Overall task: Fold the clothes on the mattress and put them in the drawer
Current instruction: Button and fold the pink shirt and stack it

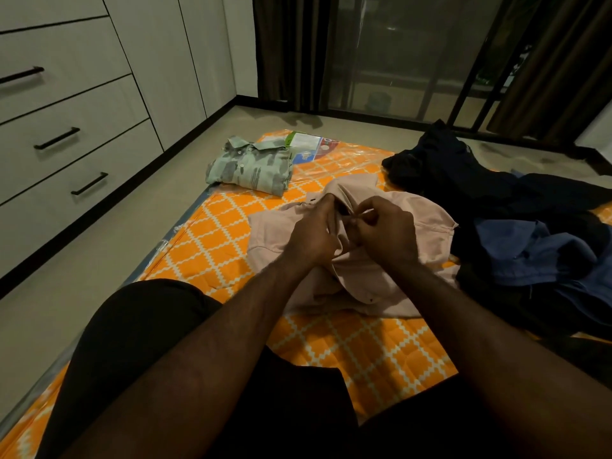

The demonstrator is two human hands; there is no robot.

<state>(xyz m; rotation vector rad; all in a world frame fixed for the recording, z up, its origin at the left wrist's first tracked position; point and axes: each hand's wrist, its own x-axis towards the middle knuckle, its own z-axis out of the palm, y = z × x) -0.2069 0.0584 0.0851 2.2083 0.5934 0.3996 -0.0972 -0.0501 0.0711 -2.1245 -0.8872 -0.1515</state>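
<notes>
Forearms [205,339] lead to left hand [311,235] and right hand [389,230], fingers [326,208] apparently pinching pink shirt [429,220].

I get a dim, warm-lit picture; glare streaks the mattress [347,162] at its far edge, and straight lines bow outward.

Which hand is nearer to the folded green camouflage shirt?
Left. The left hand holds the pink shirt on the side toward the folded green camouflage shirt; the right hand pinches the pink shirt farther to the right.
</notes>
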